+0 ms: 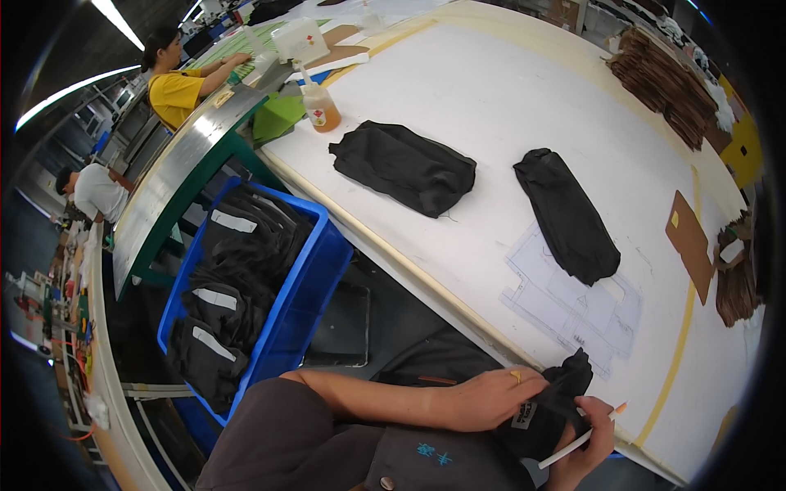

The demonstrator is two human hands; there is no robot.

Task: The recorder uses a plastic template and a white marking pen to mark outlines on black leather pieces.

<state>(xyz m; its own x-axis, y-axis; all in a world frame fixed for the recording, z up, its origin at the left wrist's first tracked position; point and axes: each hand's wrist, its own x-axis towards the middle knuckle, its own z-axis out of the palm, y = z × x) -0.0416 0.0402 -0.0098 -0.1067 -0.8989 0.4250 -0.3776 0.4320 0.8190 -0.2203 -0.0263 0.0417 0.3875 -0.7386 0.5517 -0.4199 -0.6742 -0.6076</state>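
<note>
At the table's near edge my left hand (491, 399) pinches a black fabric piece (568, 380) that bears a small printed label. My right hand (592, 436) is on the same fabric's right side and also holds a thin white marking pen (577, 448) with an orange tip. Beyond my hands, a paper pattern (571, 307) with drawn lines lies on the white table (479, 80). One folded black fabric piece (568, 215) overlaps the pattern's upper part, and a wider black fabric bundle (405, 169) rests farther left.
A blue plastic crate (295, 301) full of black fabric pieces stands left. A bottle of amber liquid (321, 110) is at the table's corner. Brown card stacks (663, 86) and a brown card (688, 245) lie right. Two people (175, 92) are at the upper left.
</note>
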